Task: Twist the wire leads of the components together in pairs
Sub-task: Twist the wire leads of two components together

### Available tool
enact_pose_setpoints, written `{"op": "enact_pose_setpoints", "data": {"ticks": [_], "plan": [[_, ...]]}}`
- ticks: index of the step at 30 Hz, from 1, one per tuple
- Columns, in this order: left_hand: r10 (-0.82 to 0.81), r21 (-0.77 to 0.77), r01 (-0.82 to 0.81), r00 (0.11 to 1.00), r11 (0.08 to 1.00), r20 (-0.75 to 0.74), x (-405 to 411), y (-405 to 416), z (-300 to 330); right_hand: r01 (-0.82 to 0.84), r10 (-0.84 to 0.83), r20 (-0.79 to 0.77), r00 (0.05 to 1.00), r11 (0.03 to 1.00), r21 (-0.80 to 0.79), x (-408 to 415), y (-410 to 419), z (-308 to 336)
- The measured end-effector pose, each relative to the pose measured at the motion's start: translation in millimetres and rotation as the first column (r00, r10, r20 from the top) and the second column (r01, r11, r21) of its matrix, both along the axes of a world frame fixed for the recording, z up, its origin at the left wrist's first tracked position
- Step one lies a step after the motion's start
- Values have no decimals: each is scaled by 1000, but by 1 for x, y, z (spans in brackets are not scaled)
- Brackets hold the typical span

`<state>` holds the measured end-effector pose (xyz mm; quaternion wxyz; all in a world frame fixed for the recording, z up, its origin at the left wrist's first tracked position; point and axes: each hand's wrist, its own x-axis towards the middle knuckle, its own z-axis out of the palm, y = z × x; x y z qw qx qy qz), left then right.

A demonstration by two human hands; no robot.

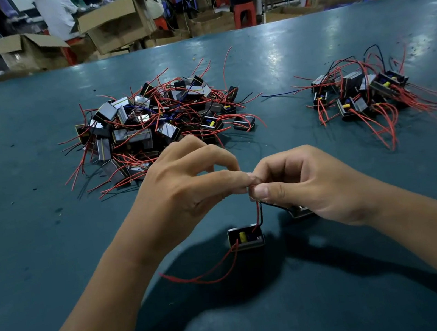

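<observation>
Both bare forearms reach in over the teal table (52, 251). Left hand (186, 188) and right hand (302, 189) meet fingertip to fingertip, each pinching the red and black wire leads (257, 215). These run straight down to the small black box component (245, 237) resting just below the pinch, slightly nearer the left hand.

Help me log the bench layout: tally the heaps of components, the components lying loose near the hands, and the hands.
Heaps of components: 2, large heap and small heap
Loose components: 2, near component and far component
Hands: 2, left hand and right hand
Total: 6
</observation>
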<state>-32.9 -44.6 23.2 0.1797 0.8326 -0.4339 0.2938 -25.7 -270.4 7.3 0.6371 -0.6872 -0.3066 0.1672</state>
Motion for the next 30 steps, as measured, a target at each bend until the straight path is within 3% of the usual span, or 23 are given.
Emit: {"op": "enact_pose_setpoints", "data": {"ticks": [9, 12, 15, 17, 19, 21, 22, 23, 24, 26, 27, 30], "plan": [[-3, 11, 3, 1000, 1000, -22, 1, -1, 1, 26, -21, 79, 997, 998, -56, -2, 0, 2], [6, -35, -12, 988, 999, -156, -1, -5, 0, 75, -63, 125, 990, 993, -90, -2, 1, 1], [-22, -103, -13, 943, 995, -333, -3, -6, -2, 179, -127, 271, 954, 968, -177, -2, 0, 1], [-48, -165, -45, 852, 985, -522, -4, -7, -4, 274, -164, 425, 890, 938, -212, -4, 1, 0], [-112, -287, -157, 669, 945, -735, -5, -12, -7, 337, -195, 505, 841, 918, -208, -5, 2, -1], [-235, -417, -345, 461, 841, -856, -6, -19, -9, 338, -216, 453, 865, 918, -207, -6, 3, 0], [-272, -454, -391, 438, 800, -857, -6, -20, -10, 326, -222, 405, 887, 922, -208, -5, 3, 1], [-249, -462, -374, 493, 804, -834, -5, -19, -11, 314, -227, 361, 904, 928, -202, -3, 2, 1], [-174, -433, -308, 609, 847, -774, -4, -15, -12, 301, -230, 323, 918, 934, -191, -2, 1, 2], [-25, -297, -162, 842, 941, -538, -1, -5, -7, 259, -221, 227, 949, 954, -154, -1, 0, 2], [-11, -251, -103, 910, 962, -414, 0, -2, -6, 229, -205, 176, 963, 965, -129, -1, -1, 3], [-18, -187, -30, 967, 982, -253, 0, -6, -7, 148, -140, 97, 985, 986, -80, -2, -1, 3]]}}
